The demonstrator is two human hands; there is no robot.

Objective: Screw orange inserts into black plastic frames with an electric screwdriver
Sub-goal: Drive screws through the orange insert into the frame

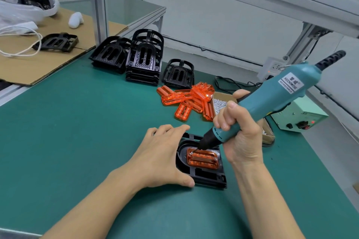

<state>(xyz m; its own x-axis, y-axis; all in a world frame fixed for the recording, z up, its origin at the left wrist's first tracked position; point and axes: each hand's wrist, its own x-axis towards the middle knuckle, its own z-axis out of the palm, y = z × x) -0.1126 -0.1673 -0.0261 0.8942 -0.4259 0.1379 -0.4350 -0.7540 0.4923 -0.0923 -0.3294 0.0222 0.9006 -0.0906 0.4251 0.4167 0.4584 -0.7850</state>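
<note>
A black plastic frame (207, 177) lies flat on the green mat in front of me, with an orange insert (204, 160) seated in its middle. My left hand (161, 153) rests on the frame's left side, fingers straight along its far edge and thumb against its near corner. My right hand (239, 134) grips a teal electric screwdriver (272, 99), tilted so its black tip sits on the insert's far left corner.
Stacks of black frames (143, 58) stand at the back of the mat, a pile of loose orange inserts (191, 99) to their right. A cardboard box of screws (220, 104) and a power supply (299, 116) sit behind my right hand. Cardboard (38, 60) covers the far left.
</note>
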